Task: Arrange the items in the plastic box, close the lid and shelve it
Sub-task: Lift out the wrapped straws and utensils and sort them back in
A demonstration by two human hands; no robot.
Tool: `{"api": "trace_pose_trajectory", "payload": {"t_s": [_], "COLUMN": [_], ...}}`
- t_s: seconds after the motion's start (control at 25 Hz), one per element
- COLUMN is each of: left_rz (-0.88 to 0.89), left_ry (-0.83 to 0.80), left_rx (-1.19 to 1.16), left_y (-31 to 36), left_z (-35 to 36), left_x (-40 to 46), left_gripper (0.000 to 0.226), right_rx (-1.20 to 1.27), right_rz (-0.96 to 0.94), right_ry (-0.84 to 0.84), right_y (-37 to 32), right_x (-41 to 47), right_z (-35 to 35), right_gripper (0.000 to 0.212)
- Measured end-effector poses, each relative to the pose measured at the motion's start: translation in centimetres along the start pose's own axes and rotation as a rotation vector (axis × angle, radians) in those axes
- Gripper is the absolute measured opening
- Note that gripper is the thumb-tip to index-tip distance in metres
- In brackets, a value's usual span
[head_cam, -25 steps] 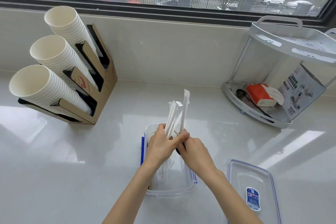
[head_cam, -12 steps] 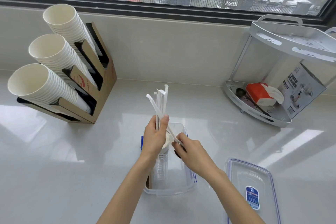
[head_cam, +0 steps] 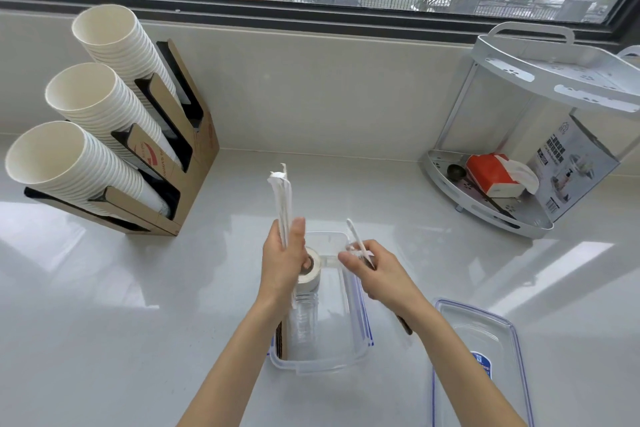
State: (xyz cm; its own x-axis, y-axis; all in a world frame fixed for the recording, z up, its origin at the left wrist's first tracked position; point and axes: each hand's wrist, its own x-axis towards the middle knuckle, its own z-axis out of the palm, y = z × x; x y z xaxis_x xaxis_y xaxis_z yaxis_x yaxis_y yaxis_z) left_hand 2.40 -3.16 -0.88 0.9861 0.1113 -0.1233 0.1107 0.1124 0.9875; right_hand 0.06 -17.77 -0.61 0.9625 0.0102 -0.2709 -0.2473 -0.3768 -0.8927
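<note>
Since half a second ago the hands have drawn apart, splitting the bunch. The left hand (head_cam: 282, 262) grips a bundle of paper-wrapped straws (head_cam: 282, 204) upright, long axis pointing toward the counter's back edge. The right hand (head_cam: 375, 270) pinches a single wrapped straw (head_cam: 356, 239), tilted, its lower end hidden behind the fingers. Both are above the open clear plastic box (head_cam: 349, 357) near the counter's (head_cam: 104, 305) front edge; its lid (head_cam: 485, 340) lies just right, cut off below.

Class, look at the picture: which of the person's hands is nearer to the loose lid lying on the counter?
Right. The right hand is over the box, left of the lid; the left hand, holding straws, is farther left.
</note>
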Motion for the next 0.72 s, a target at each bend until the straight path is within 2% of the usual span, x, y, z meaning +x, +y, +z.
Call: {"api": "trace_pose_trajectory", "payload": {"t_s": [0.16, 0.32, 0.52, 0.64, 0.72], "left_rz": [0.115, 0.152, 0.089, 0.09, 0.114], "left_ry": [-0.184, -0.361, -0.4, -0.412, -0.384], "left_rx": [0.203, 0.239, 0.28, 0.297, 0.327], "left_y": [-1.4, -3.3, -5.5, -5.8, -5.6], "left_z": [1.3, 2.7, 2.5, 2.1, 2.3], "left_x": [-1.4, -2.4, -2.4, -2.9, -3.3], "left_gripper": [0.022, 0.016, 0.016, 0.019, 0.023], "right_rx": [0.265, 0.247, 0.28, 0.268, 0.265], "right_rz": [-0.033, -0.108, -0.029, -0.001, -0.016], "right_ry": [0.007, -0.006, 0.017, -0.03, -0.04], "right_y": [-1.8, -2.9, -0.2, 0.6, 0.5], "right_x": [1.1, 0.8, 0.0, -0.7, -0.9], "right_z": [-0.3, -0.6, -0.4, -0.1, -0.1], "right_gripper": [0.004, 0.027, 0.024, 0.011, 0.019]}}
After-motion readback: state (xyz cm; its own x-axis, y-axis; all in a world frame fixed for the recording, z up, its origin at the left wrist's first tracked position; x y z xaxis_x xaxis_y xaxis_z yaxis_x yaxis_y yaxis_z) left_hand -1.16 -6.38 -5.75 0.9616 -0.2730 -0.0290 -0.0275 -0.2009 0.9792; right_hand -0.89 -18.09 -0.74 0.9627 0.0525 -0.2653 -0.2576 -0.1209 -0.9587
